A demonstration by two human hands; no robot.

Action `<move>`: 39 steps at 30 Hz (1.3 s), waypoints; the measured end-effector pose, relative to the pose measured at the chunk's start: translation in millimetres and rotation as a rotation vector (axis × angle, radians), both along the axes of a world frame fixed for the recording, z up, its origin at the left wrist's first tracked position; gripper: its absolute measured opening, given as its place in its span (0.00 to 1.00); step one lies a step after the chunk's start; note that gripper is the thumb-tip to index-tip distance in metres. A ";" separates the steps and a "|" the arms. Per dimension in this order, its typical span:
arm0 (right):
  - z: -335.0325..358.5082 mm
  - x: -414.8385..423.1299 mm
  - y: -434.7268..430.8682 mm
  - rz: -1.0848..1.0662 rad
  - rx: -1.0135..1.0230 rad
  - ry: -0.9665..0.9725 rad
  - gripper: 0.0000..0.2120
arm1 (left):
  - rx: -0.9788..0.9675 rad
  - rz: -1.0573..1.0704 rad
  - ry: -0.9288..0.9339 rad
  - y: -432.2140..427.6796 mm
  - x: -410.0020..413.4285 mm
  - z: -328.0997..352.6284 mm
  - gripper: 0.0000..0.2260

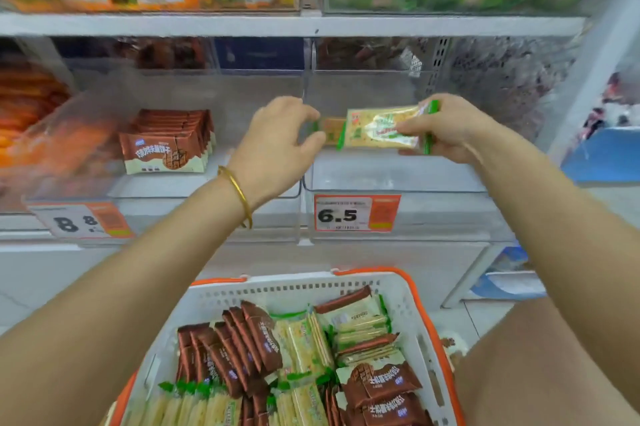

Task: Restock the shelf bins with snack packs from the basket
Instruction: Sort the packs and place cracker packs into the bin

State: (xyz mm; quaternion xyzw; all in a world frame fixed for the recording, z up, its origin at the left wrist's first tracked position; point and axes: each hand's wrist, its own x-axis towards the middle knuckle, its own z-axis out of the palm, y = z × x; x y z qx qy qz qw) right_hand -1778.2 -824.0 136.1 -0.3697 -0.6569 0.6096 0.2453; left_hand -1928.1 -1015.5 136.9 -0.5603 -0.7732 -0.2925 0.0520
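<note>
Two packs hovered over the clear bin (pixel 398 180), a green pack (pixel 377 129) gripped in my right hand (pixel 450 129) and a second pack (pixel 330 130) pinched by my left hand (pixel 280 138), and I feared a loose pinch might drop one short, into the basket (pixel 294 283).

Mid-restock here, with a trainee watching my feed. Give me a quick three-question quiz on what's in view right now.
1. True or false: the right hand grips a green cracker pack while the left hand pinches a second green pack beside it.
2. Relative to the 6.5 bin, the shelved brown packs stand: A) inside it; B) in the bin to its left; C) on the shelf above.
3. Fill in: the basket holds brown and ____ packs.
Key: 1 true; 2 B; 3 green.
</note>
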 end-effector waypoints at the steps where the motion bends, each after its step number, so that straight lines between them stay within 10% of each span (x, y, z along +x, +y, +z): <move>1: -8.6 -13.5 10.4 -0.008 0.011 -0.074 0.21 | -0.032 0.006 0.025 6.0 -2.6 -5.1 0.21; 10: -69.2 -96.6 75.7 0.017 0.593 -0.638 0.19 | -0.069 0.032 0.135 16.7 0.1 -33.6 0.15; 17: -84.0 -123.1 79.6 -0.173 0.629 -0.616 0.42 | -0.047 0.052 0.125 16.7 1.0 -35.8 0.15; 26: -76.4 -118.4 78.1 -0.204 0.497 -0.620 0.44 | -0.045 0.039 0.129 16.6 -1.6 -35.6 0.13; 31: -33.9 -89.8 53.7 -0.067 0.613 -0.724 0.28 | 0.031 0.021 0.148 1.7 7.1 -29.6 0.15; 35: 21.3 -21.7 -39.3 0.109 0.705 -0.348 0.10 | 0.193 -0.014 0.152 -45.8 29.7 -34.6 0.13; 39: -11.8 22.9 -142.1 0.439 0.623 -0.292 0.07 | -0.041 -0.108 0.192 -98.9 27.9 -83.2 0.12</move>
